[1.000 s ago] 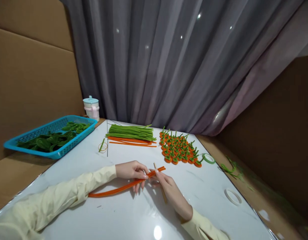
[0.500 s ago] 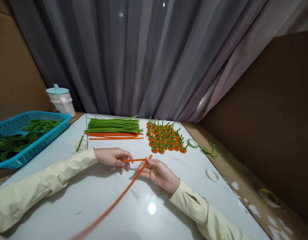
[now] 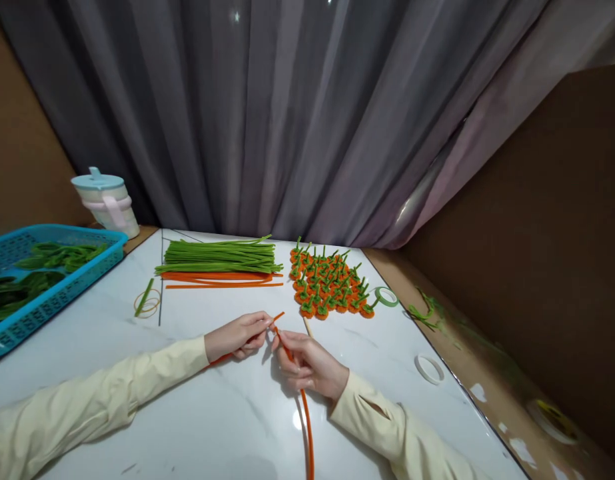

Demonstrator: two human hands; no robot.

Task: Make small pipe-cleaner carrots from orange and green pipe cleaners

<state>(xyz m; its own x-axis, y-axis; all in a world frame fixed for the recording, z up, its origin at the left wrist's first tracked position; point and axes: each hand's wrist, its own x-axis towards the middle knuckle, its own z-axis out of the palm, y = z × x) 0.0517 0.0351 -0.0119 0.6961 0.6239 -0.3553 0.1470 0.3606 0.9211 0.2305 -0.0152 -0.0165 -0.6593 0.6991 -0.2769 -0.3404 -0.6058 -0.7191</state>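
Note:
My left hand pinches an orange pipe cleaner near one end, whose short tip pokes out past the fingertips. A length of orange also shows under my left wrist. Close beside it, my right hand is closed on the same pipe cleaner, and a long part hangs from it toward the near edge. A thin pale stick shows just behind my right hand. Farther back lie a bundle of green pipe cleaners and several orange pipe cleaners. Small orange and green pumpkin-like pieces stand in rows to their right.
On the left, a blue basket holds green leaf-like pieces, with a lidded cup behind it. Rubber bands lie near the bundle. Green tape and white tape rest at right. A grey curtain hangs behind.
Both hands have drawn together, my left moving right and down. The pipe cleaner's long part has swung from lower left to below my right hand. The view has shifted slightly.

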